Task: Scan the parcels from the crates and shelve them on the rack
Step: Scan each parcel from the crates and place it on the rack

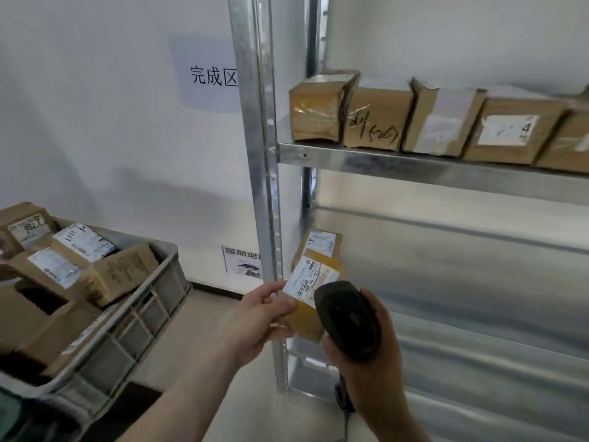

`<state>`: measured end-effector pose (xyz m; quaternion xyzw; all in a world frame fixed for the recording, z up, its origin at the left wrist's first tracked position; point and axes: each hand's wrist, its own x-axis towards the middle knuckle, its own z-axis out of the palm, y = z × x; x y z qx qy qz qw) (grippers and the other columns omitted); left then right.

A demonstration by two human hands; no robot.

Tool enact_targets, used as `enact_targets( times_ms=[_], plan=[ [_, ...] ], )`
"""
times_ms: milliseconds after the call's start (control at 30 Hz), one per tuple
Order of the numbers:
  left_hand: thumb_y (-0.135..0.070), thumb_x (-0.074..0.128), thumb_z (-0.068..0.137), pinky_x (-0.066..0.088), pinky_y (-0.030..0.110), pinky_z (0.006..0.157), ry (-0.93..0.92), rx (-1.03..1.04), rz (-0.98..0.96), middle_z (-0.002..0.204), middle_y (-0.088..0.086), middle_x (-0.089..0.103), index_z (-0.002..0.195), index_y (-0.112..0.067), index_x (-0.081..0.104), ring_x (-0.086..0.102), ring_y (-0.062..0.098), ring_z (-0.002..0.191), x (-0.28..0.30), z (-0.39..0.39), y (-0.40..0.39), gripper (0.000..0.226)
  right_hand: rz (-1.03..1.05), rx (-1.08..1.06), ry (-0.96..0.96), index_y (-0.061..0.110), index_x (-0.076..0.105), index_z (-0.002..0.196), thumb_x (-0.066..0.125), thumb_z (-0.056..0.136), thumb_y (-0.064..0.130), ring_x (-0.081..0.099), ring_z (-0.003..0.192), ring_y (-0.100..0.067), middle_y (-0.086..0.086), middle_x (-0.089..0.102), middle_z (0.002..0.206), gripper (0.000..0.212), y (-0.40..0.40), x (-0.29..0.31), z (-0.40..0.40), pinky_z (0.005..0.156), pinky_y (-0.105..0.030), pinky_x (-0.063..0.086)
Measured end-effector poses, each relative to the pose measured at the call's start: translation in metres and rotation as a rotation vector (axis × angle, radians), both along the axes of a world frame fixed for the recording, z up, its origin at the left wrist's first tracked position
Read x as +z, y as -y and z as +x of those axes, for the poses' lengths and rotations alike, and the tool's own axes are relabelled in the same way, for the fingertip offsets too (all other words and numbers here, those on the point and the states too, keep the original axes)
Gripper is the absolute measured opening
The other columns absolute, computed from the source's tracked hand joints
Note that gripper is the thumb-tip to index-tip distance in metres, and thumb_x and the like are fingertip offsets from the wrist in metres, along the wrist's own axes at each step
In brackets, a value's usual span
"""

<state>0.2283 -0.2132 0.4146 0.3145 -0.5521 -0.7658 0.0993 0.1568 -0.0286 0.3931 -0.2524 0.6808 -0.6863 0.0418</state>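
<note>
Small brown parcel (310,293), flat, shiny with tape, white label on top with tiny print too blurry to read. Held up in front of the metal rack (266,173), near its lower shelf. Left hand (258,317) pinching the parcel's near edge, thumb on the label. Right hand (369,355) wrapped round a black scanner (347,317), head just over the label. Scanner hiding the parcel's right side. Scanner cord cut off at the bottom. Grey crate (134,333) of parcels at left, partly out of view.
</note>
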Motion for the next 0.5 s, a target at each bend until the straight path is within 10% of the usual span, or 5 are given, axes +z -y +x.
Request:
enact_targets(
  times_ms=[200,400,500],
  plan=[
    [-0.003,0.067,0.093,0.055,0.048,0.087,-0.009,-0.028,-0.024,0.1,0.006,0.077,0.123,-0.02,0.067,0.071,0.017,0.078,0.0,-0.045,-0.032,0.035,-0.057,-0.087,0.072,0.036,0.056,0.12,0.079,0.048,0.039,0.064,0.1,0.013,0.039,0.067,0.107,0.075,-0.023,0.01,-0.025,0.078,-0.002,0.047],
    [-0.01,0.067,0.094,0.062,0.046,0.083,-0.026,-0.086,-0.04,0.112,0.009,0.074,0.123,-0.032,0.067,0.071,0.028,0.1,-0.004,-0.082,-0.036,0.036,0.039,-0.164,0.071,0.032,0.057,0.121,0.085,0.065,-0.017,0.068,0.102,0.004,0.03,0.071,0.107,0.08,-0.025,-0.006,-0.053,0.082,-0.008,0.05],
    [-0.016,0.069,0.094,0.061,0.037,0.079,-0.01,-0.149,-0.119,0.114,0.01,0.071,0.129,-0.034,0.063,0.07,0.029,0.104,-0.009,-0.101,-0.036,0.039,0.055,-0.251,0.082,0.038,0.058,0.12,0.089,0.06,0.009,0.069,0.103,-0.005,0.026,0.071,0.108,0.073,-0.023,-0.009,-0.062,0.085,-0.022,0.057]
  ],
)
